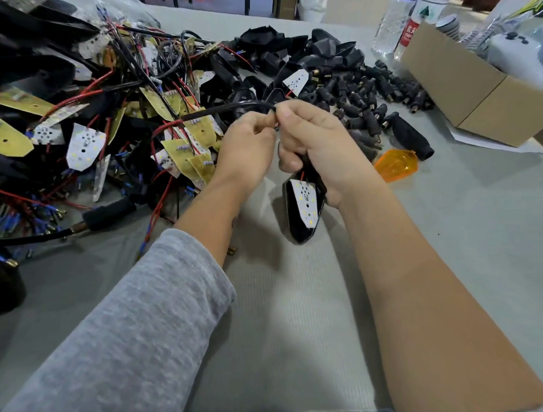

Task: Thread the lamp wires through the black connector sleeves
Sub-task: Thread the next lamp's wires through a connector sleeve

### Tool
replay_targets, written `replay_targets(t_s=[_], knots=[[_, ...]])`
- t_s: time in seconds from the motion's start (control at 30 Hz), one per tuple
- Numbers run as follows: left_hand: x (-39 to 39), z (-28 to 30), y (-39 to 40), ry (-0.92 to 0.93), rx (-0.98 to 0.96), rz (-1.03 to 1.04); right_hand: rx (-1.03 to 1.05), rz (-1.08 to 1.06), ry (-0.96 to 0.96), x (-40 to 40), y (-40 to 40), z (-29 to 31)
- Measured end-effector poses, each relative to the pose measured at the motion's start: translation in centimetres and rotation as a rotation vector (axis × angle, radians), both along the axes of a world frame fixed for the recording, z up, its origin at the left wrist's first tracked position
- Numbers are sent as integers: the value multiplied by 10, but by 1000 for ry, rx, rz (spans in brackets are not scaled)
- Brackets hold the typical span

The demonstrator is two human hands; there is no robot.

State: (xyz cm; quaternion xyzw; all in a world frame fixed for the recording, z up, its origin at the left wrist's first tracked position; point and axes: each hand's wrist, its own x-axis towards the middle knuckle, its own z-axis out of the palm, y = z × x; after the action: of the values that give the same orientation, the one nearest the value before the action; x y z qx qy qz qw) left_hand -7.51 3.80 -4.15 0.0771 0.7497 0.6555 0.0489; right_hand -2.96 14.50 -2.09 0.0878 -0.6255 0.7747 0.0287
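My right hand [316, 145] grips a black lamp housing [301, 207] with a white LED board [307, 201] in it; the housing hangs down from my fist. My thumb and forefinger meet my left hand [248, 145] at a black sheathed wire [224, 108], which my left hand pinches near its end. The wire arcs away to the left over the pile. The spot where the fingers meet hides the wire's tip. Several black connector sleeves [371, 98] lie in a heap beyond my hands.
A tangle of LED boards and red and black wires [90, 114] fills the left side of the grey table [290, 315]. An orange lens [396, 164] lies to the right. A cardboard box [486, 100] and water bottles [396, 24] stand at the back right.
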Motion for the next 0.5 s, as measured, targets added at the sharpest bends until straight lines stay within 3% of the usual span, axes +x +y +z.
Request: replay_targets(t_s=[0.17, 0.27, 0.37, 0.5], knots=[[-3, -3, 1, 31, 3, 60, -466, -287, -23, -6, 18, -1], [-4, -4, 1, -4, 53, 73, -642, -492, -98, -9, 35, -6], [-6, 0, 1, -55, 180, 89, -579, -590, -168, -12, 40, -11], [-6, 3, 1, -66, 244, 73, -269, -561, -221, -14, 34, -13]])
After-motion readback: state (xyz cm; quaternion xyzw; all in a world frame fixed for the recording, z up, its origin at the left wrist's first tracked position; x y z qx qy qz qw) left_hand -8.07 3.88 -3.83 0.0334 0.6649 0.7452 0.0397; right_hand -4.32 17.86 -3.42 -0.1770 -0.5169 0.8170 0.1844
